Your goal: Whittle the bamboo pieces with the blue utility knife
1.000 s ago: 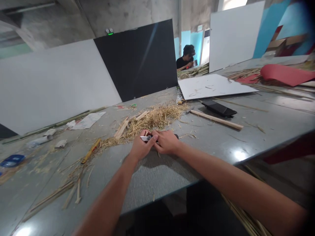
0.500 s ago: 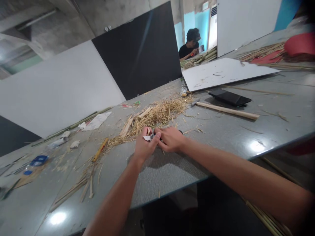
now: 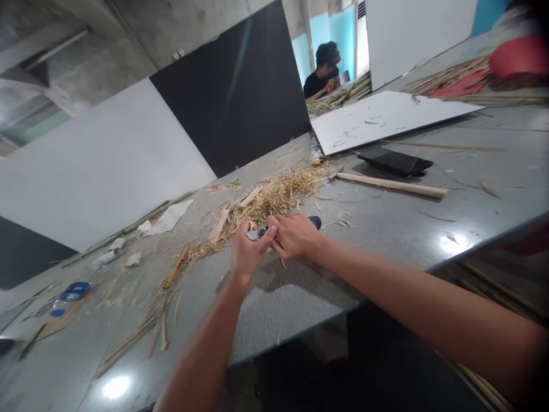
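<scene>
Near the front edge of the table, my right hand [image 3: 294, 234] is closed around the handle of a utility knife [image 3: 316, 222]. The black and blue handle end sticks out on its right side. Its pale metal blade points left, over my left hand [image 3: 249, 252]. That hand is closed too, its thumb meeting the fingers of the right hand close to the base of the blade. Whatever lies in its curled fingers is too small and covered to make out. Just beyond both hands spreads a heap of straw-coloured shavings [image 3: 283, 194].
A hammer [image 3: 390, 186] and a black tablet-like device [image 3: 395, 161] lie to the right, before a white board [image 3: 386, 123]. On the left are a yellow-handled tool [image 3: 175, 267], thin wood strips [image 3: 128, 343] and a blue-lidded container [image 3: 75, 290]. Another person [image 3: 323, 71] sits beyond the dark partition [image 3: 235, 91].
The view has shifted slightly. My right hand has turned a little, so more of the knife's blue and black handle end shows. Both hands remain close together over the same spot.
</scene>
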`<action>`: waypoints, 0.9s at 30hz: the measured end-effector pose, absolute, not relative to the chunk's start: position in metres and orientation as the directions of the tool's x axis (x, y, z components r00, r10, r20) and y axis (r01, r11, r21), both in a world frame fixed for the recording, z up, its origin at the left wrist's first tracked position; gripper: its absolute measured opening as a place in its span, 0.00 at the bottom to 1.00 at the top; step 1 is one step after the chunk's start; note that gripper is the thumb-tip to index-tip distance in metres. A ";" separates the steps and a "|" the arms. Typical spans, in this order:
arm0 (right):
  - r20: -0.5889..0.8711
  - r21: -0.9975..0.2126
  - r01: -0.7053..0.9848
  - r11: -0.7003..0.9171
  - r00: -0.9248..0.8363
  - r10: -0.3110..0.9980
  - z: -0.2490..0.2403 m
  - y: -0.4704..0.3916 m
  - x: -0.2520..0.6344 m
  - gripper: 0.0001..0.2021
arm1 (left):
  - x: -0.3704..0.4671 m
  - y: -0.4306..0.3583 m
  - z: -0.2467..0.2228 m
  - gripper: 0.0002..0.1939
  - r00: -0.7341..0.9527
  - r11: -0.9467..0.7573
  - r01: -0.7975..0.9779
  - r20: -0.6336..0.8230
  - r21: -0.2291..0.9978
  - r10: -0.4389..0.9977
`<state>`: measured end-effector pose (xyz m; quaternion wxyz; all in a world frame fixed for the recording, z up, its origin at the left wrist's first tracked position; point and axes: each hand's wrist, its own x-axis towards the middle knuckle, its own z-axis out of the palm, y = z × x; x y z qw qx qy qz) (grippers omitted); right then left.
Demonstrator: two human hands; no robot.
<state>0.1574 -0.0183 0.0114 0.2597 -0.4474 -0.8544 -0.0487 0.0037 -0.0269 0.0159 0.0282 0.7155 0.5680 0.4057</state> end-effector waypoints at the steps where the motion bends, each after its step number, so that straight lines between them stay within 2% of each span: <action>1: 0.487 -0.150 0.799 0.582 -0.453 0.747 0.012 -0.018 0.157 0.14 | 0.003 -0.026 0.016 0.21 0.019 -0.344 0.795 0.547 0.499 0.837; 7: 0.423 -0.191 0.842 0.505 -0.394 0.816 0.015 -0.021 0.155 0.15 | -0.002 -0.016 0.011 0.21 0.026 -0.288 0.850 0.511 0.442 0.859; 14: 0.373 -0.241 0.891 0.386 -0.282 0.884 0.013 -0.021 0.146 0.15 | -0.003 -0.006 0.004 0.23 -0.022 -0.231 0.848 0.466 0.478 0.884; 18: 0.317 -0.348 0.930 0.122 -0.005 0.948 0.014 -0.004 0.159 0.23 | -0.012 -0.004 -0.001 0.25 -0.094 -0.202 0.842 0.504 0.500 0.858; 20: 0.347 -0.363 0.929 0.071 0.065 0.936 0.014 0.004 0.167 0.24 | -0.018 -0.003 -0.003 0.25 -0.090 -0.217 0.806 0.475 0.551 0.875; 22: 0.367 -0.345 0.929 0.130 0.006 0.930 0.013 0.005 0.172 0.23 | -0.024 -0.002 -0.003 0.24 -0.057 -0.245 0.757 0.434 0.606 0.899; 27: 0.398 -0.237 0.862 0.448 -0.334 0.854 0.008 -0.008 0.163 0.21 | -0.028 -0.002 0.000 0.20 0.116 -0.346 0.665 0.366 0.662 0.923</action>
